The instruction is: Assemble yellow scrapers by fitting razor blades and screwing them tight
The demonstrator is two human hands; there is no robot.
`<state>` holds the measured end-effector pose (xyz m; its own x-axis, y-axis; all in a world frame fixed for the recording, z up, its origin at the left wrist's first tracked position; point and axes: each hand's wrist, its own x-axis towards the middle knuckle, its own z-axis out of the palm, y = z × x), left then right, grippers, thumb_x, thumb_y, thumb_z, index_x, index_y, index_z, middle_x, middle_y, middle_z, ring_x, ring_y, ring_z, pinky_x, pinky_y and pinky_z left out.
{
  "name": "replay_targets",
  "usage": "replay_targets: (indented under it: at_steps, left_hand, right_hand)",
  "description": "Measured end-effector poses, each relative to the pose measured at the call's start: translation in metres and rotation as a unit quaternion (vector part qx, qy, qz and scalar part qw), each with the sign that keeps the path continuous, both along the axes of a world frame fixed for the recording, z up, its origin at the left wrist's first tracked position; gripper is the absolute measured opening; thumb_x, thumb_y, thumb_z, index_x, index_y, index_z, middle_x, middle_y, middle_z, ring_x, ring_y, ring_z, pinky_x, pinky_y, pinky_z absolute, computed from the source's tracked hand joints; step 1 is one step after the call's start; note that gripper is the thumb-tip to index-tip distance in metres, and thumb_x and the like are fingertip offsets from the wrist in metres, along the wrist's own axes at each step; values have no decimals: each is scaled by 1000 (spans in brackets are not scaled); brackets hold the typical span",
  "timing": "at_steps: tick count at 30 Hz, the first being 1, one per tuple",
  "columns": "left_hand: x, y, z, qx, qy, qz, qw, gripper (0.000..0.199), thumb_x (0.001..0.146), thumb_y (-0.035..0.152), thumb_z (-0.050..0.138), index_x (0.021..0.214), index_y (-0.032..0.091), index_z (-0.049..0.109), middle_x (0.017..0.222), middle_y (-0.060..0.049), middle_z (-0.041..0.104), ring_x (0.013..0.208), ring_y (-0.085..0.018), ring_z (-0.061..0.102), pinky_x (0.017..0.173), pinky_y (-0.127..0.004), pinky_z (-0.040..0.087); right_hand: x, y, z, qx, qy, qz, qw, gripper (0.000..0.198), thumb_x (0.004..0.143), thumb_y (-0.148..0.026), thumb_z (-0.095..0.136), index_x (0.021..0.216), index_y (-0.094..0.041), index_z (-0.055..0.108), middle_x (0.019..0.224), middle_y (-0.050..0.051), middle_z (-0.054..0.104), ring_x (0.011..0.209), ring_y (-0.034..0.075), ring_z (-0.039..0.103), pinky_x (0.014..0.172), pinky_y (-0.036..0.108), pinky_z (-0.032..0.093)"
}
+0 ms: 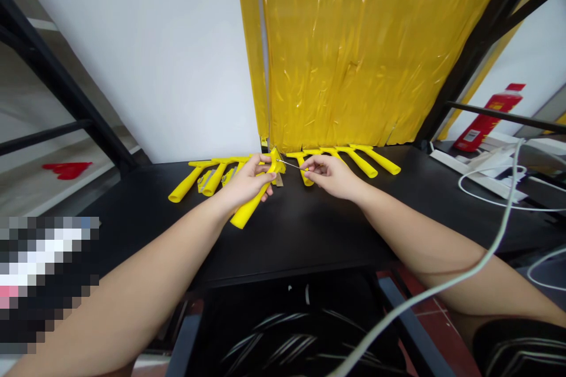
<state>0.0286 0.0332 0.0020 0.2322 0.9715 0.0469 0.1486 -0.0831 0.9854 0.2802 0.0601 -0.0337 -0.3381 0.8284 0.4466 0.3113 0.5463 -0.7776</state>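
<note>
My left hand is wrapped round a yellow plastic handle tool, which looks like a scraper. Its round grip points down toward me and its wider head is at the top. A small flat piece shows just below the head. Between thumb and fingers, my right hand pinches a thin metal rod, perhaps a screwdriver or hex key. The rod's tip meets the head of the yellow tool; its rear end is hidden in my fingers. Similar yellow tools lie left and right of my hands.
The black table runs up to a white panel and a yellow plastic curtain. At the right stand a red bottle and white power strips. A pale cable crosses in front of my right forearm.
</note>
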Motion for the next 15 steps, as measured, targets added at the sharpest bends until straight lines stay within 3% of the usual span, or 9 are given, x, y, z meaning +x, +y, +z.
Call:
replay_targets:
  at_steps: [9, 15]
  left_hand:
    - [0, -1, 1, -9, 2, -8, 1000, 25, 98, 7, 60, 113, 23, 48, 88, 3, 61, 49, -9, 63, 39, -22, 47]
    - [-1, -2, 1, -20, -12, -13, 1000, 25, 97, 7, 61, 113, 22, 48, 86, 3, 61, 52, -11, 64, 38, -21, 46]
  right_hand:
    - [-1, -3, 3, -13, 1, 5, 1000, 22, 88, -33, 72, 104, -18, 73, 86, 3, 63, 64, 13, 55, 55, 27, 47]
    - [-1, -1, 2, -8, 1, 6, 1000, 20, 86, -32, 75, 101, -19, 73, 85, 3, 65, 69, 14, 59, 61, 28, 50]
